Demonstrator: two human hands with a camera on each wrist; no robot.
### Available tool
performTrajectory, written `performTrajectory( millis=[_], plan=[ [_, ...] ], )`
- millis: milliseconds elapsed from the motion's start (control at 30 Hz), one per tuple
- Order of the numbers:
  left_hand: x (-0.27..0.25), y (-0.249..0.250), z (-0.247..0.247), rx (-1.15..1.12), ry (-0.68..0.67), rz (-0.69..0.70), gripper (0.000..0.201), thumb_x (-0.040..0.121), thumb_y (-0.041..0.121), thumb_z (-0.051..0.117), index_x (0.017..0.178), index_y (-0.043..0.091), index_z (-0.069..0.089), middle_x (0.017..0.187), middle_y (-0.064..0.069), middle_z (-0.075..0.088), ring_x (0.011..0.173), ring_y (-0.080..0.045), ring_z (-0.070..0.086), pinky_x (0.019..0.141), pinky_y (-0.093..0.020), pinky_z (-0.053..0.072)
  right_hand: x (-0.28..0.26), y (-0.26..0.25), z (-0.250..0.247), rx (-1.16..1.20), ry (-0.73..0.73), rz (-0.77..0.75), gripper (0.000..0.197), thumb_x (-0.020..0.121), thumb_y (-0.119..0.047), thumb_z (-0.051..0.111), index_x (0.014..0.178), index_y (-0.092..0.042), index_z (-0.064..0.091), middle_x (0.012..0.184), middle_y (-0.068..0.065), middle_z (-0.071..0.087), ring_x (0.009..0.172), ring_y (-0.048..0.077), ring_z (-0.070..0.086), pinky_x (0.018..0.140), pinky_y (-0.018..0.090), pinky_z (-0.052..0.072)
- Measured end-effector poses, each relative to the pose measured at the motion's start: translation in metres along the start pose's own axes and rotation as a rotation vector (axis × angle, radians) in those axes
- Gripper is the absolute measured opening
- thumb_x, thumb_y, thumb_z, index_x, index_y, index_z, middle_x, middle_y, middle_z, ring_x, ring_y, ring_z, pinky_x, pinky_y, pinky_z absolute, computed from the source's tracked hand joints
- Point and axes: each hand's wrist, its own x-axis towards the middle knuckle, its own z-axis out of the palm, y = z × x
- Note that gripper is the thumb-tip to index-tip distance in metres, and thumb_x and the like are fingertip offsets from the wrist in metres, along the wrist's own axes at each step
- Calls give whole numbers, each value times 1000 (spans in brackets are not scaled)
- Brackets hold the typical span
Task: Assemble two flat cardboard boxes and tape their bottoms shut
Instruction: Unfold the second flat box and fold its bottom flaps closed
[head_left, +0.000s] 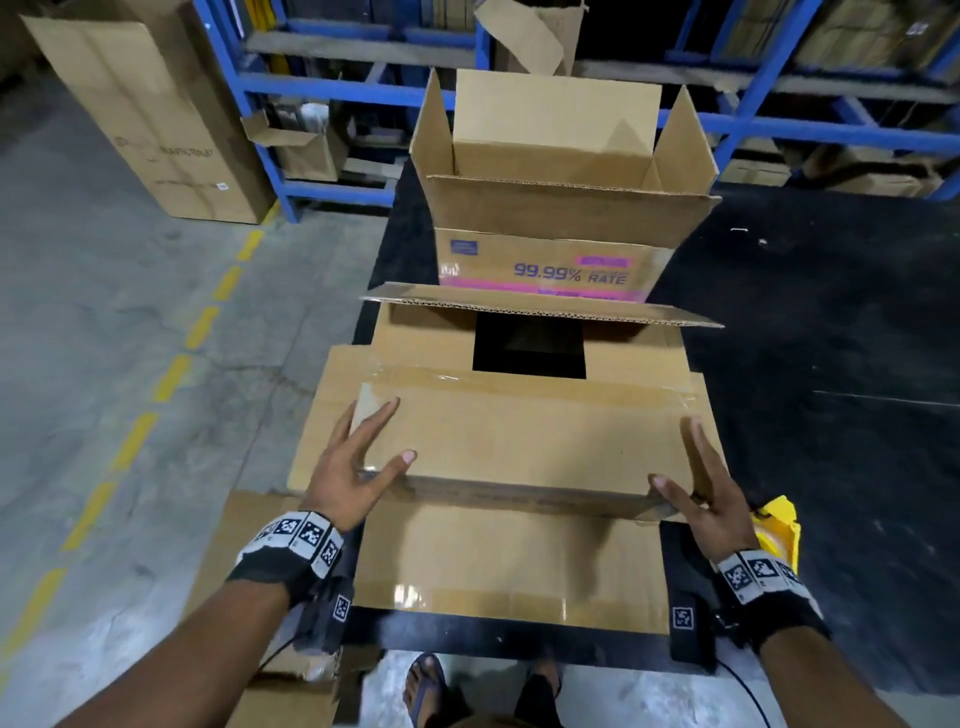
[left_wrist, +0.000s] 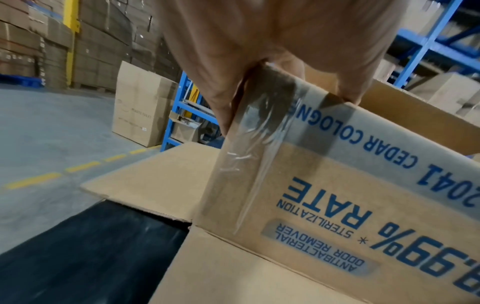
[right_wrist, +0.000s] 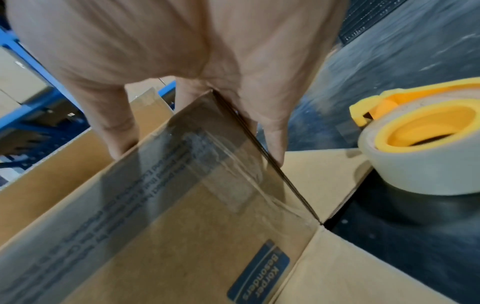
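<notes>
The near cardboard box (head_left: 519, 441) stands on the black table with clear tape (head_left: 519, 382) across its top face and a dark gap between the far flaps. My left hand (head_left: 374, 447) is at its near left corner: straight fingers lie along the left end and the thumb rests on the top. My right hand (head_left: 691, 467) mirrors this at the near right corner. In the wrist views each hand (left_wrist: 259, 51) (right_wrist: 182, 51) straddles a taped corner. A second box (head_left: 556, 244), printed "99.99% RATE", stands behind it with its flaps up.
A yellow tape dispenser (head_left: 776, 525) (right_wrist: 420, 144) lies on the table just right of my right wrist. Box flaps (head_left: 509, 561) spread toward me over the black table (head_left: 831, 364). Blue racking (head_left: 270, 156) and a tall carton (head_left: 156, 114) stand behind on the left.
</notes>
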Motion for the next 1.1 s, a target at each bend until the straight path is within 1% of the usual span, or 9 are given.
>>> performTrajectory(
  millis=[167, 400, 533, 667, 733, 800, 867, 967, 1100],
  plan=[
    [-3, 0, 6, 80, -43, -58, 72, 86, 67, 63, 147, 70, 26, 166, 20, 29, 158, -5, 3, 124, -44, 24, 1, 6, 8, 19, 0, 88, 94, 80, -51, 75, 157, -42, 23, 160, -14, 27, 143, 9, 30, 116, 37, 27],
    [9, 4, 3, 93, -48, -88, 70, 85, 68, 64, 145, 71, 29, 167, 11, 28, 159, -11, 8, 124, -49, 25, 15, 14, 9, 18, -2, 94, 85, 86, -36, 75, 154, -49, 26, 159, -21, 27, 142, 6, 28, 111, 34, 30],
    [7, 6, 0, 104, -70, -83, 76, 79, 79, 60, 147, 68, 29, 166, 9, 29, 159, -15, 12, 121, -51, 30, 12, 17, 11, 5, 26, 61, 84, 86, -36, 76, 154, -48, 28, 158, -23, 29, 145, 4, 28, 114, 36, 33],
    [17, 27, -5, 169, 44, -49, 103, 74, 50, 86, 156, 38, 26, 161, -6, 28, 143, -35, 41, 106, -52, 46, 20, 5, 2, -105, 15, 102, 96, 80, -39, 82, 156, -42, 23, 159, -14, 32, 146, 18, 34, 114, 44, 37],
    [28, 41, -7, 297, 137, -4, 123, 60, 50, 93, 157, 30, 20, 162, -13, 16, 147, -43, 32, 111, -57, 43, 27, -10, -5, -190, 23, 121, 121, 69, -35, 90, 156, -42, 7, 161, -3, 28, 144, 27, 36, 109, 47, 42],
    [45, 51, -9, 536, 141, 57, 139, 50, 66, 87, 161, 32, 11, 169, -14, -6, 156, -45, 5, 121, -63, 20, 37, -29, -13, -377, 9, 57, 146, 56, -40, 96, 156, -44, -11, 166, -2, 5, 146, 32, 30, 104, 51, 45],
    [65, 61, -10, 758, 80, 103, 150, 47, 79, 80, 163, 38, -7, 169, -12, -27, 156, -42, -19, 122, -63, 0, 53, -46, -21, -650, 13, -88, 159, 44, -57, 94, 156, -41, -17, 167, 1, -18, 153, 36, 11, 112, 57, 33],
    [92, 81, -7, 893, -23, 219, 147, 52, 86, 69, 159, 42, -22, 166, -6, -35, 154, -38, -28, 123, -63, -7, 83, -63, -26, -906, -30, -249, 158, 43, -79, 79, 157, -35, -20, 166, 2, -23, 154, 30, -15, 123, 57, 9],
    [96, 83, 20, 932, -193, 184, 123, 69, 91, 45, 159, 41, -23, 170, -3, -26, 155, -36, -26, 124, -63, -9, 102, -53, -12, -1003, -225, -194, 128, 67, -82, 60, 158, -32, -15, 167, -7, -17, 154, 23, -15, 124, 55, 3]
  ],
)
